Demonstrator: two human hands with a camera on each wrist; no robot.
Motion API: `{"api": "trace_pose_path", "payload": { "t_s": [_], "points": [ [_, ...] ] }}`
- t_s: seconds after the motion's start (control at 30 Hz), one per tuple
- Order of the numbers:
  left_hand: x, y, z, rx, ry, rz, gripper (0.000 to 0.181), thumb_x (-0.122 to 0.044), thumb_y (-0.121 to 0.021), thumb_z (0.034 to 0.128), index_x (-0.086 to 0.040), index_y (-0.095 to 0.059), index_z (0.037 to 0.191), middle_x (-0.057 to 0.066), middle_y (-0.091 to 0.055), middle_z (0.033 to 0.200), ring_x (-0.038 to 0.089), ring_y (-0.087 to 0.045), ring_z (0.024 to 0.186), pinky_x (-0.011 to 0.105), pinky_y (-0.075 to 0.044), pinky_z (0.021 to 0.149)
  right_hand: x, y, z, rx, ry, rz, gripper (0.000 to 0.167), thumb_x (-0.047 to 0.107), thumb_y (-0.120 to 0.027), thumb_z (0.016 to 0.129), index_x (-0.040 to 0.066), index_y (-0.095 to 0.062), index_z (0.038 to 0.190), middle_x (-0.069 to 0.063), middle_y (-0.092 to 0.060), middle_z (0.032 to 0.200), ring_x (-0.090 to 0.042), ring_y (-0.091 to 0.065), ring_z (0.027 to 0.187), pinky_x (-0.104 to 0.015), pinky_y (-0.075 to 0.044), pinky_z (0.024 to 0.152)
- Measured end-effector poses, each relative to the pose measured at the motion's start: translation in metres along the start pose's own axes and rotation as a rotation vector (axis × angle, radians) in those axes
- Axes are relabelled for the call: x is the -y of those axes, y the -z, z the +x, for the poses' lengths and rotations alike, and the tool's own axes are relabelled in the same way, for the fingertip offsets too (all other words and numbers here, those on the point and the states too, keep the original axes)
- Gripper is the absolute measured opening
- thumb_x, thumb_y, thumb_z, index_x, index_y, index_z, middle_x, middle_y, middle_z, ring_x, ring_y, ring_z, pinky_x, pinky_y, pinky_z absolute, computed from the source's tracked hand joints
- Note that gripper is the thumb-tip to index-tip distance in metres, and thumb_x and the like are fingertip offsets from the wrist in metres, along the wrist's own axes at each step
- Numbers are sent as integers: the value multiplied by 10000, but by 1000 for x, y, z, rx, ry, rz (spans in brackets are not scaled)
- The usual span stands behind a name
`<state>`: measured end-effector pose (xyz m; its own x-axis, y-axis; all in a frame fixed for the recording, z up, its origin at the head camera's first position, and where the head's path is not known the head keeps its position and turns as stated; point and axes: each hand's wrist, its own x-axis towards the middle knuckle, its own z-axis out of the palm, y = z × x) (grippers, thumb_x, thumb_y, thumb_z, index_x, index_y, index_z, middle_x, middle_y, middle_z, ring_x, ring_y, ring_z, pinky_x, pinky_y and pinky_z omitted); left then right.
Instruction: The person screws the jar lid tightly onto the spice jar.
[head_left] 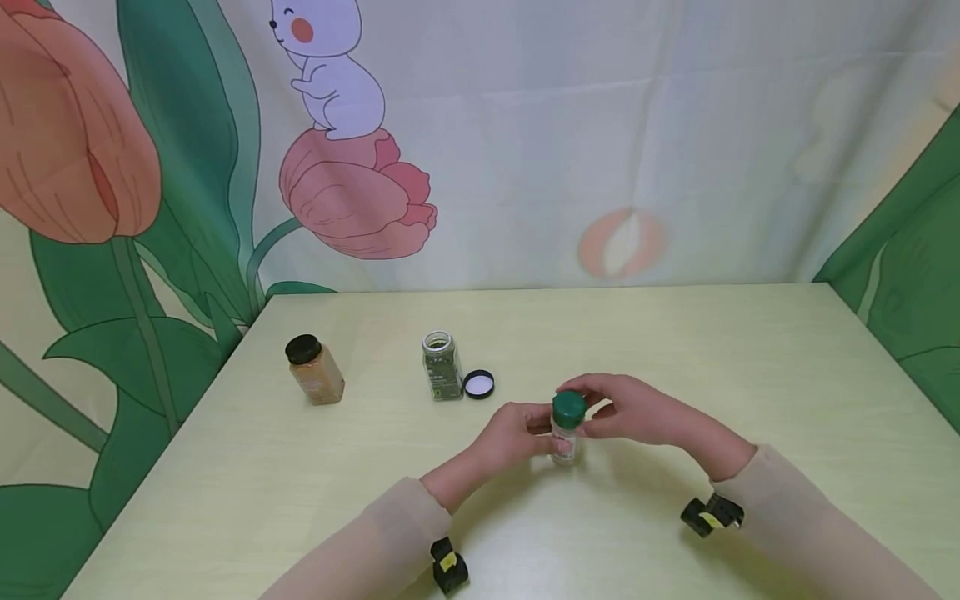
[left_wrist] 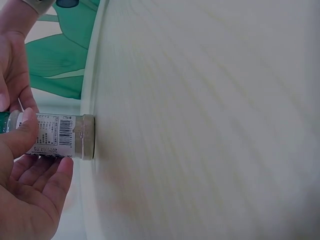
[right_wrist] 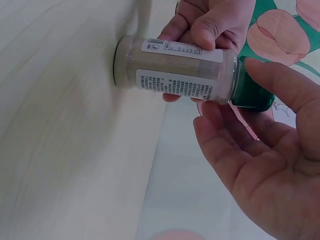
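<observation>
A small clear spice jar with a green cap stands upright toward the front middle of the table. My left hand grips the jar's body from the left, thumb on the near side and fingers behind. My right hand pinches the green cap from the right; in the right wrist view its thumb presses the cap's side. White labels with small print and a barcode show on the jar. Pale powder fills at least its lower part.
An open glass jar of green dried herbs stands behind and left of my hands. Its black-rimmed lid lies beside it, pale inside up. A black-capped jar of orange-brown powder is farther left. A printed curtain hangs behind the table.
</observation>
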<state>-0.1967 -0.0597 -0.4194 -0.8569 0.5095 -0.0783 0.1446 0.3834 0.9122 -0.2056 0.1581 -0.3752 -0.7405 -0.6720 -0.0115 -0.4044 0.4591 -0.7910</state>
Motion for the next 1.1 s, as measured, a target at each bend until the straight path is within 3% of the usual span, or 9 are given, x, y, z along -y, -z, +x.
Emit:
{"api": "trace_pose_path", "payload": {
  "t_s": [0.53, 1.1],
  "points": [
    [0, 0, -1, -7, -7, 15, 395, -104, -745, 934, 11, -677, 1306, 200, -691, 1328, 365, -635, 1306, 415, -521, 1127, 0, -12, -3, -99, -5, 11, 331, 82, -721, 946, -32, -625, 1241, -173, -681, 1199, -318, -660, 1130, -400, -609, 978],
    [-1, 0, -1, 2, -14, 10, 416, -103, -737, 940, 14, -658, 1331, 205, -669, 1358, 373, -622, 1319, 410, -522, 1125, -1, -21, -4, -219, -65, -40, 341, 200, -784, 915, 35, -657, 1186, -91, -724, 1128, -257, -668, 1086, -486, -592, 969]
  ]
}}
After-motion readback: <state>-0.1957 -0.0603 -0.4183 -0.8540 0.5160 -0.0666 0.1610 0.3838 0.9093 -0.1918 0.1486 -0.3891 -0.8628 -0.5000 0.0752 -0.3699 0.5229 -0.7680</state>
